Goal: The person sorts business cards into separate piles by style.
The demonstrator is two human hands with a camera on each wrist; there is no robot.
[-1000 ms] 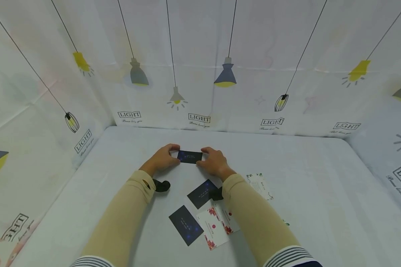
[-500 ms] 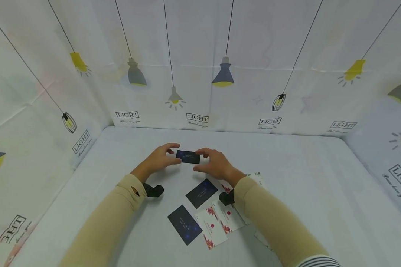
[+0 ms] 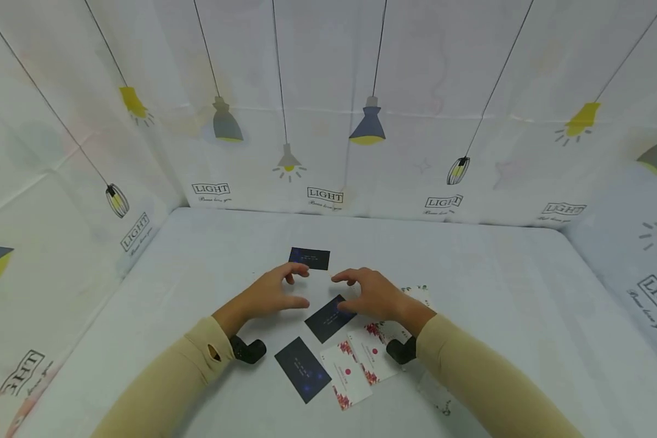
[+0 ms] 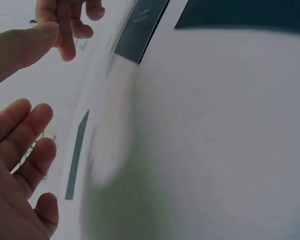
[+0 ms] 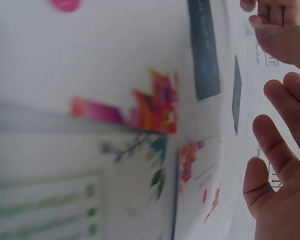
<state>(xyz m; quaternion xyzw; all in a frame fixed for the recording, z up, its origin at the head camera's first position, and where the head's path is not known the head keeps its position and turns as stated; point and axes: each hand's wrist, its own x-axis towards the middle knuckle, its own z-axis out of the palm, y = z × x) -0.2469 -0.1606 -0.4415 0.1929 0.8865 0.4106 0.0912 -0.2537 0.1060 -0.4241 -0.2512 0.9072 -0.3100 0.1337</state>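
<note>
A dark blue card (image 3: 309,258) lies flat at the far middle of the table, just beyond both hands. My left hand (image 3: 274,293) hovers left of centre, fingers spread and loosely bent, holding nothing. Opposite it, my right hand (image 3: 376,295) has thumb and fingers apart, also with nothing in it; its thumb covers part of a second dark card (image 3: 328,319) in the head view. Nearer the body lies a third dark card (image 3: 303,370). Beside it are white cards with red flowers (image 3: 346,372), some overlapping. The right wrist view shows a flowered card (image 5: 197,182) below the right hand.
White cards with green leaf prints (image 3: 416,294) lie partly hidden behind the right hand and forearm; another leafy card (image 3: 435,392) is near the right sleeve. The white table (image 3: 504,292) meets a lamp-printed curtain (image 3: 328,91) at the back.
Both hands have let go of the far dark card and drawn back toward the body, the right one also shifting right. That card stays on the table.
</note>
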